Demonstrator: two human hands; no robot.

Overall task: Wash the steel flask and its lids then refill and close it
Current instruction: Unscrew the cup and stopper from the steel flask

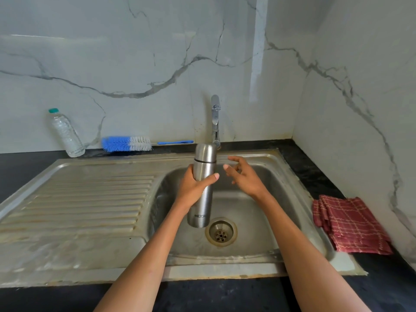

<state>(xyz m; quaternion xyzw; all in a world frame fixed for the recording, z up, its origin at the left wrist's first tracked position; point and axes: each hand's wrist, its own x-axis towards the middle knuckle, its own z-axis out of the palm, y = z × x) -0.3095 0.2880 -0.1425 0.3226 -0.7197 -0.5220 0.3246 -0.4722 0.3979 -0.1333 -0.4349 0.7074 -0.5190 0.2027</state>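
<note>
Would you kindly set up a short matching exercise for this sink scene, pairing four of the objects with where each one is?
Things:
1. steel flask
2. bottle brush
3. plastic bottle
4. red checked cloth

Places:
A. folded on the dark counter right of the sink
B. standing at the wall, far left of the tap
C. held upright over the basin by the left hand
D. lying along the wall behind the draining board

Pairs: 1-C, 2-D, 3-B, 4-A
</note>
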